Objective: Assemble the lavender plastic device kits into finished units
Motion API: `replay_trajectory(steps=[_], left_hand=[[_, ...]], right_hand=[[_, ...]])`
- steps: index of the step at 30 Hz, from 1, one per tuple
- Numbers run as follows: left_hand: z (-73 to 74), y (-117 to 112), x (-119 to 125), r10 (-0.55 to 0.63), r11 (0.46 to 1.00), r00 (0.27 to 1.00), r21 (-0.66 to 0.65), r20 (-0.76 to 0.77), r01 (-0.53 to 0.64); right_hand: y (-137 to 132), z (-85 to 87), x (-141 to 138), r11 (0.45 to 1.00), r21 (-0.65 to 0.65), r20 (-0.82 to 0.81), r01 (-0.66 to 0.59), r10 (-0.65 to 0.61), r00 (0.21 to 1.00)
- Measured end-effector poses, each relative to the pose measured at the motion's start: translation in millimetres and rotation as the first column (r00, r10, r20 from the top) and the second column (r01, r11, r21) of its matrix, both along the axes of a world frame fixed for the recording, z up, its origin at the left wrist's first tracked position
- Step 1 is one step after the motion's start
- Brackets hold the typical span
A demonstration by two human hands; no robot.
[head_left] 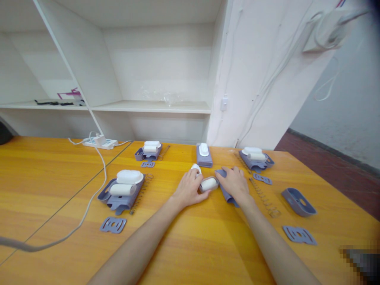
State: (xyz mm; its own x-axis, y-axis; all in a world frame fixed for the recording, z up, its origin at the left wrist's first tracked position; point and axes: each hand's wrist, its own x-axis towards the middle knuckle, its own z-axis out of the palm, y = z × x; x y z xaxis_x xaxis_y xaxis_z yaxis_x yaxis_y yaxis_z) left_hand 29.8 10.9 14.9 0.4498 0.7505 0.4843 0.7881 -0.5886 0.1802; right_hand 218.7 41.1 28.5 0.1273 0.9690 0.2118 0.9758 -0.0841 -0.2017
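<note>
Between your hands sat the roller holder (208, 184), long axis running left to right on the surface (190, 237). Your left hand (188, 190) was nearer, fingers curled closed around its left end; your right hand (234, 183) lay flat and open on the grey shell (229, 197) just beside it.

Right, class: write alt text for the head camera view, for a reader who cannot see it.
Two bare hands meet mid-table: the left hand grips a white roller, the right hand rests on a grey shell. Around them on the wooden table lie more grey-and-white part sets, springs and flat plates.
</note>
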Motion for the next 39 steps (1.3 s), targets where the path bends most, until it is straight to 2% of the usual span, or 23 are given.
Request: replay_trajectory(steps=[6, 11, 15, 22, 30, 39], left_hand=[[-0.9, 0.2, 2.6, 0.194, 0.981, 0.98, 0.023, -0.032, -0.193], [-2.5, 0.2, 2.9, 0.351, 0.936, 0.935, 0.034, -0.047, -0.349], [-3.9, 1.0, 2.1, 0.434, 0.9, 0.9, 0.061, -0.047, -0.431], [-3.4, 1.6, 1.8, 0.459, 0.888, 0.887, 0.067, -0.049, -0.455], [-4.3, 3.5, 2.3, 0.449, 0.892, 0.893, 0.053, -0.003, -0.449], [-4.2, 4.2, 0.9, 0.456, 0.887, 0.89, 0.082, 0.006, -0.454]], right_hand=[[0.2, 0.3, 0.0, 1.0, -0.006, 0.003, 0.002, -0.002, 1.0], [0.0, 0.7, -0.5, 1.0, -0.02, 0.006, -0.007, 0.007, 1.0], [-0.9, 0.7, -0.8, 1.0, -0.004, 0.018, -0.008, 0.008, 1.0], [-1.4, -0.1, -1.6, 0.999, -0.012, 0.01, -0.053, 0.053, 0.999], [-2.8, 1.2, -3.5, 0.987, 0.012, -0.008, -0.161, 0.161, 0.987], [-2.3, 0.8, -4.1, 0.982, 0.004, -0.022, -0.188, 0.188, 0.982]])
